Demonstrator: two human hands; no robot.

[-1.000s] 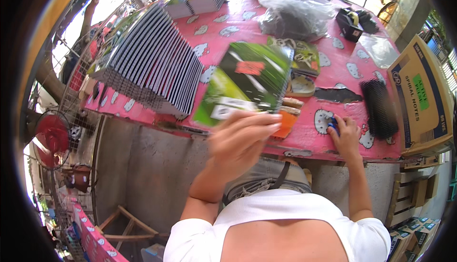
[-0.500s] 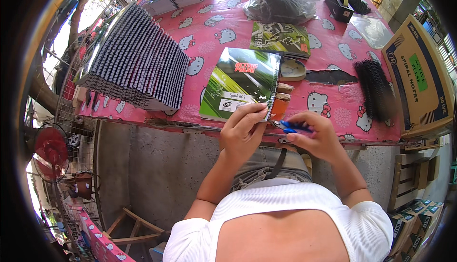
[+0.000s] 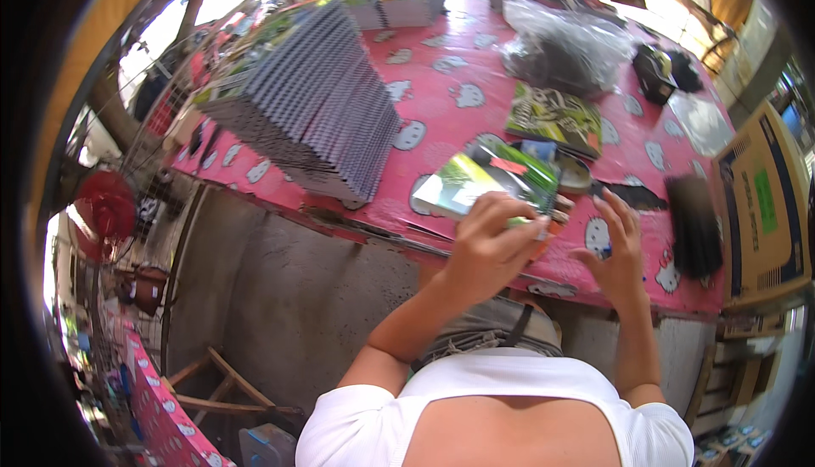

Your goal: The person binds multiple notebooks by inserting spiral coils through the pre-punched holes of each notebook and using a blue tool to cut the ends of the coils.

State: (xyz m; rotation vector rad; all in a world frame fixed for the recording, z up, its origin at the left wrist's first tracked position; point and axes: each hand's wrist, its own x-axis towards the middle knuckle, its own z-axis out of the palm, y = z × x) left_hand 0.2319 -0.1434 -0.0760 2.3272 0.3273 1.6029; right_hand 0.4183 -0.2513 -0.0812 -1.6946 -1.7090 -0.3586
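Note:
A green-and-black spiral notebook [image 3: 463, 185] is near the table's front edge, turned and tilted. My left hand [image 3: 501, 233] is closed on its near corner, by the spiral edge. To the right, my right hand [image 3: 620, 255] is spread with thumb and fingers apart. Bits of a blue-handled tool [image 3: 605, 253], apparently small pliers, show beside that hand; most of it is hidden. An orange piece [image 3: 543, 246] lies partly under the notebook's spiral side. Motion blurs the view.
Tall stacked spiral notebooks [image 3: 314, 110] stand at left. Behind are another notebook [image 3: 556, 119], a plastic bag [image 3: 560, 47] and a black tape dispenser [image 3: 654, 75]. Black spiral coils [image 3: 694, 225] lie at right beside a cardboard box [image 3: 764, 212]. The pink table cover [image 3: 450, 64] is torn.
My right hand has opened and moved right, away from the spiral edge, its grip on the blue tool loosened. The notebook has turned and tilted in my left hand. The whole view has shifted.

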